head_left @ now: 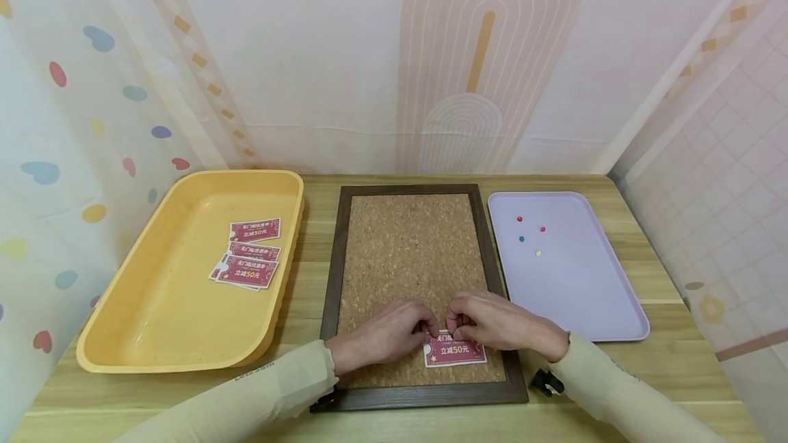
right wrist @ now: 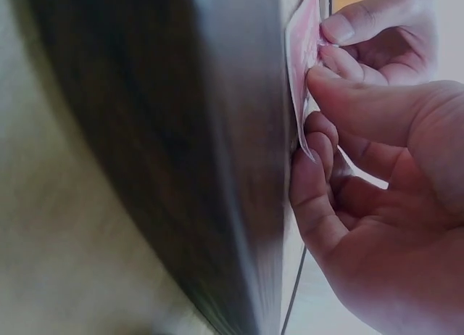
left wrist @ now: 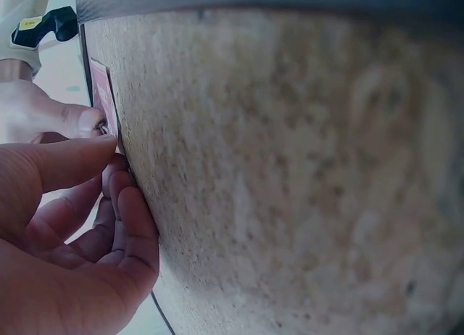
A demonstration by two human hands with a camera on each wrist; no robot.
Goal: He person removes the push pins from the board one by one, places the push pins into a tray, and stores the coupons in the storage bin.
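A red coupon (head_left: pixel 455 353) with white and yellow print lies on the lower right of a framed corkboard (head_left: pixel 412 245). At its upper left corner is my left hand (head_left: pixel 388 333), thumb and fingertip pinched on a small pushpin (right wrist: pixel 325 42), mostly hidden. My right hand (head_left: pixel 492 320) grips the coupon's upper edge between thumb and curled fingers. In the right wrist view, the coupon's near end bends up slightly from the cork over those fingers. Both hands' fingertips are close together; the left wrist view shows them nearly touching.
On the left stands a yellow tub (head_left: pixel 154 279) with several loose coupons (head_left: pixel 249 272) inside. A lilac tray (head_left: pixel 579 286) at right bears several small coloured pushpins (head_left: pixel 522 239). The corkboard's dark wooden frame (head_left: pixel 418 396) runs below my wrists. Patterned curtains (head_left: pixel 345 53) enclose the table.
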